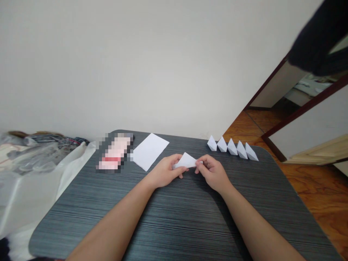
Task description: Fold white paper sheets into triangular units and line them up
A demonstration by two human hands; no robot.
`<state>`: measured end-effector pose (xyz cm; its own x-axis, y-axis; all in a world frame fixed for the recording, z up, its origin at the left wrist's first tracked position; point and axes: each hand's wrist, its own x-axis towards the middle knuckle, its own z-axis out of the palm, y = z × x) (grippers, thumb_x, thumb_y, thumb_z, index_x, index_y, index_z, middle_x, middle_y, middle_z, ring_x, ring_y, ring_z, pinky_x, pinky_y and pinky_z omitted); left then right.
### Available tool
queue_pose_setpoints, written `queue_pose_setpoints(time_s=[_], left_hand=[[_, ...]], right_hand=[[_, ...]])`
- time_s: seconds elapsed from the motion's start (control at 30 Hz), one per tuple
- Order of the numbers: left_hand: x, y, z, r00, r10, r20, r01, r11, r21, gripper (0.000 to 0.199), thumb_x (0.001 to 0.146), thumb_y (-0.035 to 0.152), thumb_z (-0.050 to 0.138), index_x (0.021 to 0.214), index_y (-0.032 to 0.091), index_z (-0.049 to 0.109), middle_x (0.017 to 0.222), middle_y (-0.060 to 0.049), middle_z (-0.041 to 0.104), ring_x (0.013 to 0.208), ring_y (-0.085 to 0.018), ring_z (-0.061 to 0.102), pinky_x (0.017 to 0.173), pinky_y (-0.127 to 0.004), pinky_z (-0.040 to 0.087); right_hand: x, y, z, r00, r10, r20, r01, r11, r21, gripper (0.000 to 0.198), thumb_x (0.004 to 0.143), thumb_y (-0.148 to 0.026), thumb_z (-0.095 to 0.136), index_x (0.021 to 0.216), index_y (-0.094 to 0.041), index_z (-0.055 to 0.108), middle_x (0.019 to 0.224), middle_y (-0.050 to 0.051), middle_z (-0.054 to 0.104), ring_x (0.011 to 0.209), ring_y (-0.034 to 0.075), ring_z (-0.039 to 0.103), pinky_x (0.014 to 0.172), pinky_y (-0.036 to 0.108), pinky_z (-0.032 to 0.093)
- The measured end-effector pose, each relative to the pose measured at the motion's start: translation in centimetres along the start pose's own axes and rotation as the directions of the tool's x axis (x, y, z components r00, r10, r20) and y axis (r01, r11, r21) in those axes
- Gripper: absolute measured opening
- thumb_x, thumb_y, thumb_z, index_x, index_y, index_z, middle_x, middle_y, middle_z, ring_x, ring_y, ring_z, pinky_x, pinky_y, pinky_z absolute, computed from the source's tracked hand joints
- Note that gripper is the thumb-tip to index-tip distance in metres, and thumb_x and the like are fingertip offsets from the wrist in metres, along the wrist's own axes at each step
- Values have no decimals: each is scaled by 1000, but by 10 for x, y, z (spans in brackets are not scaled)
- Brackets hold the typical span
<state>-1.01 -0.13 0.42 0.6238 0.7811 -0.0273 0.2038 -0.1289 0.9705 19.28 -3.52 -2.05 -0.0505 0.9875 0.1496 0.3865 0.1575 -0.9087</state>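
Note:
Between my two hands, just above the table, is a folded piece of white paper point(186, 160) with a peak pointing up. My left hand point(168, 170) grips its left side, thumb along the front and fingers behind. At its right corner my right hand point(211, 171) pinches the paper between thumb and fingers. A stack or sheet of white paper point(150, 151) lies flat to the left of my hands; I cannot tell how many sheets. Several folded white paper boats point(232, 147) stand in a slanting row at the table's far right.
The dark wood-grain table point(174, 224) stands against a pale wall point(152, 65). A blurred-out pink and white object point(115, 151) lies at its far left. Clear plastic bags point(40, 156) are heaped beyond the left edge. Wooden floor point(323, 195) and a doorway are at right.

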Motion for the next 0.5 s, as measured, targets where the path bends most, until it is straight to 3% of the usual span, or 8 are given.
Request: queue_pose_setpoints(time_s=[0.23, 0.5], left_hand=[[3, -10, -1, 999, -33, -8, 34, 999, 23, 21, 86, 30, 46, 94, 14, 57, 76, -4, 65, 62, -12, 60, 62, -24, 44], [1, -7, 1, 1000, -26, 5, 26, 1000, -6, 22, 88, 30, 42, 93, 14, 56, 90, -6, 66, 58, -10, 59, 57, -23, 44]], right_hand=[[-1, 1, 1, 1000, 0, 14, 0, 1000, 19, 15, 87, -32, 51, 86, -18, 54, 62, 1, 62, 56, 13, 55, 54, 25, 40], [0, -2, 1, 1000, 27, 6, -27, 997, 65, 14, 87, -33, 50, 87, -18, 53, 62, 1, 61, 56, 13, 55, 53, 24, 40]])
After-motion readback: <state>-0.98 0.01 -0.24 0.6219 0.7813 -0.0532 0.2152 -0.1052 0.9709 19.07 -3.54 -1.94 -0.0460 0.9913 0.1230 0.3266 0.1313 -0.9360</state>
